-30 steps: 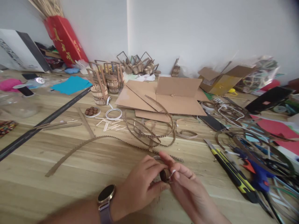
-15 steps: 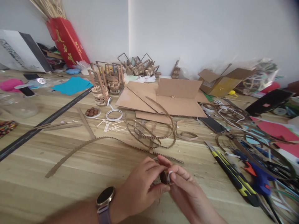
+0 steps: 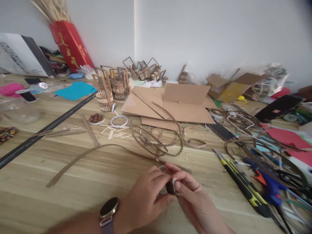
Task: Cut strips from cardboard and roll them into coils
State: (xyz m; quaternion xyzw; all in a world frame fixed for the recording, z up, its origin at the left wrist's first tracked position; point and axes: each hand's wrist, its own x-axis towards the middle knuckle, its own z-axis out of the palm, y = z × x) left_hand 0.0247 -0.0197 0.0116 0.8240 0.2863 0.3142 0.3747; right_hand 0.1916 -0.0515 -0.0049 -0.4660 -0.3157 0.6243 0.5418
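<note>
Low in the middle of the view, my left hand [image 3: 146, 198], with a watch on the wrist, pinches a small dark brown roll of corrugated strip [image 3: 169, 187]. Against the same roll, my right hand [image 3: 195, 201] has thumb and fingers closed on a small white tab [image 3: 174, 184] at its side. Both hands hover just above the wooden table [image 3: 73, 169]. A long corrugated cardboard strip [image 3: 97, 150] curves across the table just beyond my hands, ending in a tangle of looped strips [image 3: 158, 139].
Flat cardboard sheets [image 3: 170, 104] and small woven cardboard baskets [image 3: 109, 87] lie further back. A yellow-black utility knife [image 3: 241, 185], a blue glue gun [image 3: 270, 188], scissors and cut strips crowd the right. A long black ruler [image 3: 48, 126] and blue paper [image 3: 75, 89] lie left.
My right fingers have curled in closer over the roll, drawing the white tab against it. The view has shifted slightly; both hands stay in the same spot.
</note>
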